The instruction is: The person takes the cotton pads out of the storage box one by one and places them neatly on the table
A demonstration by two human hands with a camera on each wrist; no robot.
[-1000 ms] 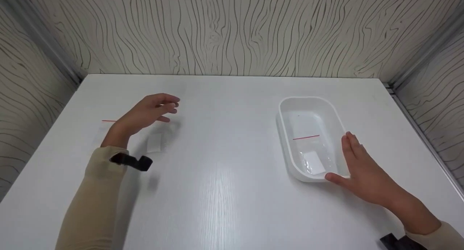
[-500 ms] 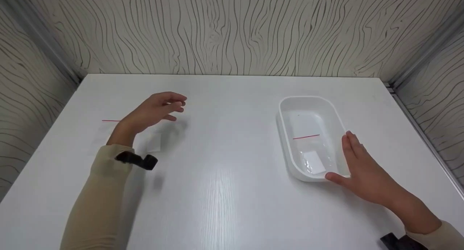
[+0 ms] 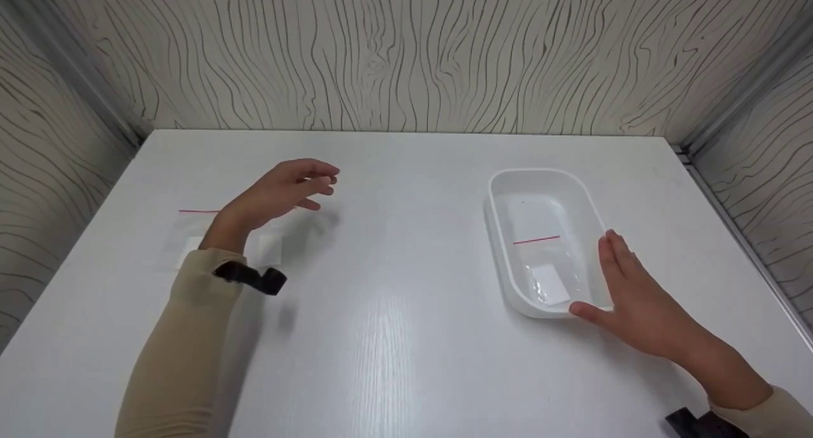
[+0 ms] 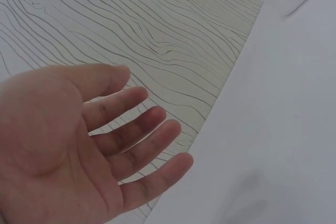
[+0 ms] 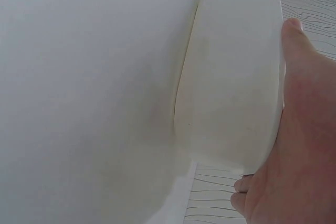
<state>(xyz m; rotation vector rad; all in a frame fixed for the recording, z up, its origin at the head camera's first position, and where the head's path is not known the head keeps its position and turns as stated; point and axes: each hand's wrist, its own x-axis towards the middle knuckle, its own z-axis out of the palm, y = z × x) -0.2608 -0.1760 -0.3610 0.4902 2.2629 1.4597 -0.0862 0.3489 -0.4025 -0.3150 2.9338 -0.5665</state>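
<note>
"What's central?"
"A white plastic tub (image 3: 502, 260), right of centre on the white table (image 3: 406, 247). Inside lies a red-striped clear bag (image 3: 547, 266). The right hand (image 3: 638, 308) rests spread against the near right corner."
"And the left hand (image 3: 286, 187)?"
"Empty, fingers loosely bent, above clear bags (image 3: 184, 238) half-hidden by the arm. Seemingly between grips; lifting anything so thin would call for a fingertip pinch."

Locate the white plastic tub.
In the head view, the white plastic tub stands on the right half of the white table, the right hand touching its near right corner.
</note>
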